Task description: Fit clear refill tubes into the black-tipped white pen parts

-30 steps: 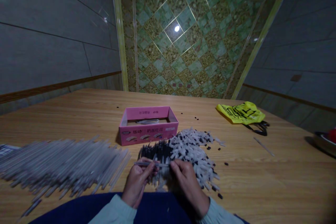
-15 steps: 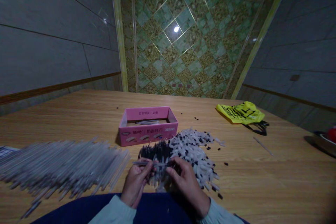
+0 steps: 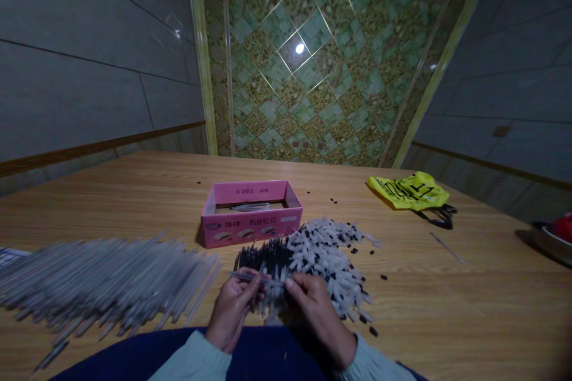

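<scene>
My left hand (image 3: 232,306) is closed around a thin clear pen barrel (image 3: 250,277) held level above the table's near edge. My right hand (image 3: 315,303) pinches at the barrel's right end; what its fingertips grip is too small to name. Just beyond the hands lie a bundle of black refills (image 3: 263,256) and a heap of small white and black pen parts (image 3: 326,256). A wide spread of clear pen barrels (image 3: 102,280) covers the table to the left.
A pink open cardboard box (image 3: 252,226) stands behind the heaps with a few pieces inside. A yellow bag (image 3: 409,190) lies at the back right, a loose stick (image 3: 448,247) near it, and a dish (image 3: 552,238) at the right edge. Loose black bits dot the wooden table (image 3: 469,309).
My right hand has slid a little left along the barrel toward my left hand. The heaps and box have not moved.
</scene>
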`<state>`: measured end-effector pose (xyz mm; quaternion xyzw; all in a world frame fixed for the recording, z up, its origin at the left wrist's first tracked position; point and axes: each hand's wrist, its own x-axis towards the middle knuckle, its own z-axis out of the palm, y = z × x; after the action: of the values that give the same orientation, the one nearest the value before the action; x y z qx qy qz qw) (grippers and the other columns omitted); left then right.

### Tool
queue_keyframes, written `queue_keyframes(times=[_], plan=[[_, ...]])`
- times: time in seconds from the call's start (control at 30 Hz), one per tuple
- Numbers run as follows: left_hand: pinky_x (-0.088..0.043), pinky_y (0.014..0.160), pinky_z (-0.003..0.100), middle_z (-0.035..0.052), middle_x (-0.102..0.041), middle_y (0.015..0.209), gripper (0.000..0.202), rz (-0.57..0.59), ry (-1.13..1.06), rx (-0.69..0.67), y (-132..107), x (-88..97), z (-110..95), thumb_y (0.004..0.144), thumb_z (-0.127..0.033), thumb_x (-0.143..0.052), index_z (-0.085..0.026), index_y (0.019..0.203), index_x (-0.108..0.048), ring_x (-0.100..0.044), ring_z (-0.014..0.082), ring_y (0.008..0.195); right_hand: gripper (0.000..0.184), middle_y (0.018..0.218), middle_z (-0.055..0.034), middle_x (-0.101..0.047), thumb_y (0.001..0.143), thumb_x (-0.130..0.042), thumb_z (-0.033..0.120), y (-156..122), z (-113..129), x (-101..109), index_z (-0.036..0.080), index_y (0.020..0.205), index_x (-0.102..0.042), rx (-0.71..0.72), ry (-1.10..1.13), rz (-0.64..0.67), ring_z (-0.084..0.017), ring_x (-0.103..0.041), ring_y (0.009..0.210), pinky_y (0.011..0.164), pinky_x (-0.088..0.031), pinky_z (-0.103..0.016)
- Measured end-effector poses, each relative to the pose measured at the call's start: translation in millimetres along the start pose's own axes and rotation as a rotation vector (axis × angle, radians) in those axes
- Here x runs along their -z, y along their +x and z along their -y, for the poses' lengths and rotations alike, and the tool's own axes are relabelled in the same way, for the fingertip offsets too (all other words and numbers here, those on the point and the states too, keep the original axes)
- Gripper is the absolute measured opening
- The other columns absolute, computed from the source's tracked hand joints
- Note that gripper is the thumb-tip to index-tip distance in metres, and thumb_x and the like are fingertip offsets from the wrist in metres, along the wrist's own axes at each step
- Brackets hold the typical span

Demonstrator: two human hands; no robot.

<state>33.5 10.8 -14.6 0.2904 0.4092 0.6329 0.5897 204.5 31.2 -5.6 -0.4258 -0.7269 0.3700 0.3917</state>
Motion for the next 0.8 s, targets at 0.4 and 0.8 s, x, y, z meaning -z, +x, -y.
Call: queue_keyframes(times=[0.4,0.8], plan=[[-0.044,0.051,0.02,-0.0011,-0.059,0.066,0.037,-0.063,-0.147,-0.021,3,3.5,-7,0.069,-0.033,-0.069,-0.014,0.1,-0.062,-0.058,0.0107,0.059,0.026,0.058,0.0,-0.057,0.078,-0.056,0.039,13,5,57,0.018,0.062,-0.057,-0.138,-0.598,-0.081,-0.014,-0.053,0.057,0.052,-0.026,-0.022],[-0.04,0.047,0.019,-0.0037,-0.052,0.064,0.035,-0.053,-0.147,0.021,1,5.6,-7,0.074,-0.032,-0.064,-0.017,0.105,-0.061,-0.049,0.0079,0.053,0.023,0.084,-0.0067,-0.07,0.071,-0.063,0.042,1,10,38,0.022,0.081,-0.067,-0.175,-1.003,0.127,-0.023,-0.063,0.079,0.058,-0.032,-0.025]])
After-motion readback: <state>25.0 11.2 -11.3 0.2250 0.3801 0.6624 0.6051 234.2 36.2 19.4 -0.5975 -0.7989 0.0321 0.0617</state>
